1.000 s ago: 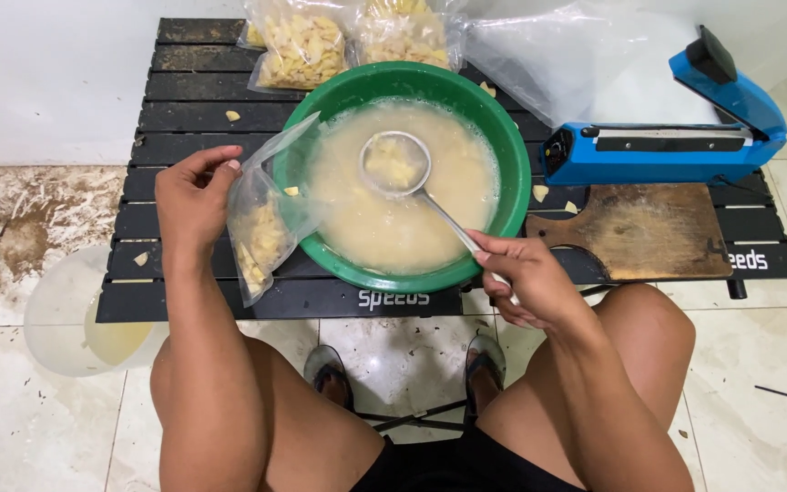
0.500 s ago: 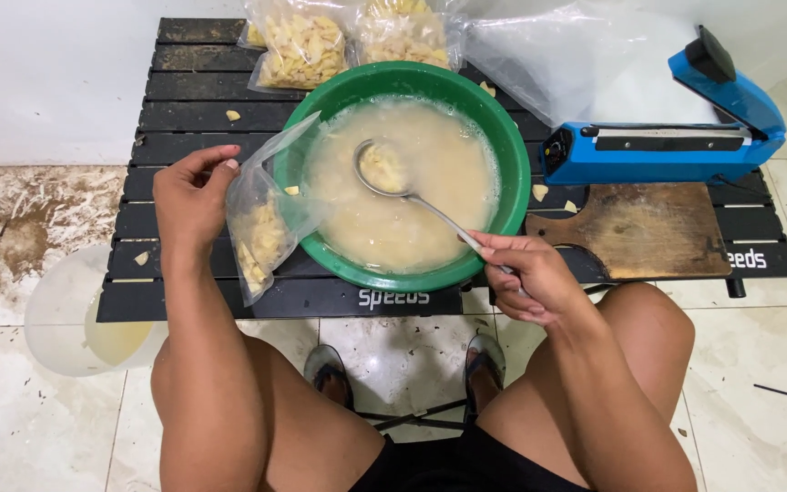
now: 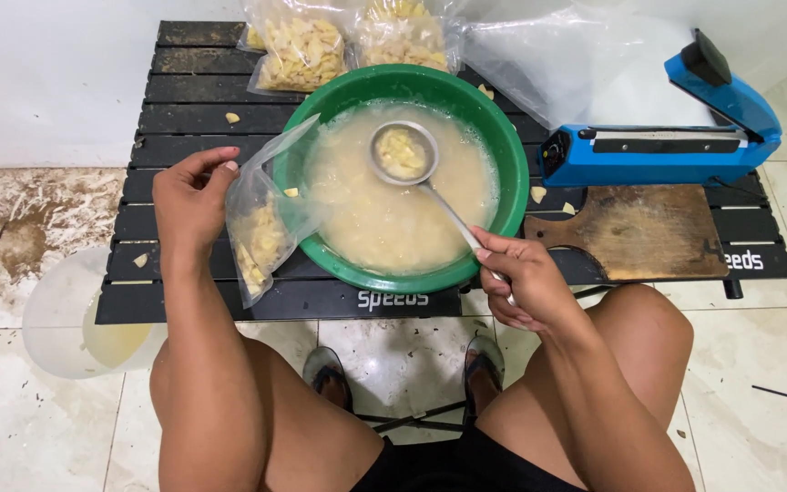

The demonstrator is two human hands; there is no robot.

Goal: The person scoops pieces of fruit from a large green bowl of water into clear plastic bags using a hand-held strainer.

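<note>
My left hand (image 3: 191,199) pinches the open top of a clear plastic bag (image 3: 261,219) partly filled with pale yellow pieces, held against the left rim of a green basin (image 3: 503,155). The basin holds cloudy liquid with more pieces in it. My right hand (image 3: 519,281) grips the handle of a metal strainer ladle (image 3: 403,153), whose bowl sits above the liquid near the basin's far side with a heap of yellow pieces in it.
The basin stands on a low black slatted table (image 3: 184,96). Two filled clear bags (image 3: 298,50) lie at the back, a blue heat sealer (image 3: 662,146) and a wooden board (image 3: 644,232) at the right. A white bucket (image 3: 70,314) stands on the tiled floor at the left.
The ladle dipped toward the basin's left-middle, then rose and moved to the far side carrying yellow pieces. My left hand and the bag have stayed put.
</note>
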